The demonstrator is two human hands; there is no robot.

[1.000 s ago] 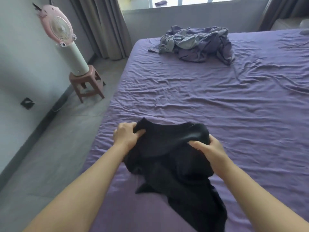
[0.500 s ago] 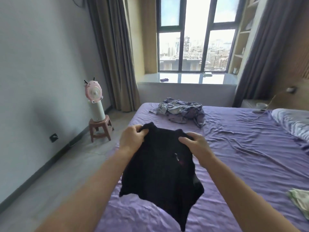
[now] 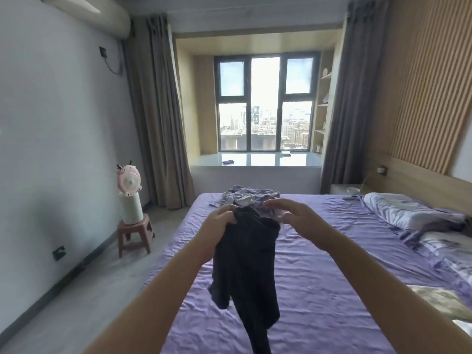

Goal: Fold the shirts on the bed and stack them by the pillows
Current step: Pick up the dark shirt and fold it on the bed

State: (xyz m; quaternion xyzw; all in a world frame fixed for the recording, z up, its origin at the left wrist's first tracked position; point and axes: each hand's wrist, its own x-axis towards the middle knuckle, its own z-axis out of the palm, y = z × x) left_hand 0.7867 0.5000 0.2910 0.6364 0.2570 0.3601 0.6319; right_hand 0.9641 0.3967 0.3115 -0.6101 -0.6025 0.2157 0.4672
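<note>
At left of frame, a pink fan sits on a stool. At centre, the left hand grips a black shirt hanging above the purple bed; the right hand, fingers loosely spread, touches its top edge. A heap of clothes lies beyond; pillows at right.

A pink fan stands on a stool left of curtains.

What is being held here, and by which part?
The left hand grips the black shirt by its bunched top edge; the right hand is open beside it.
</note>
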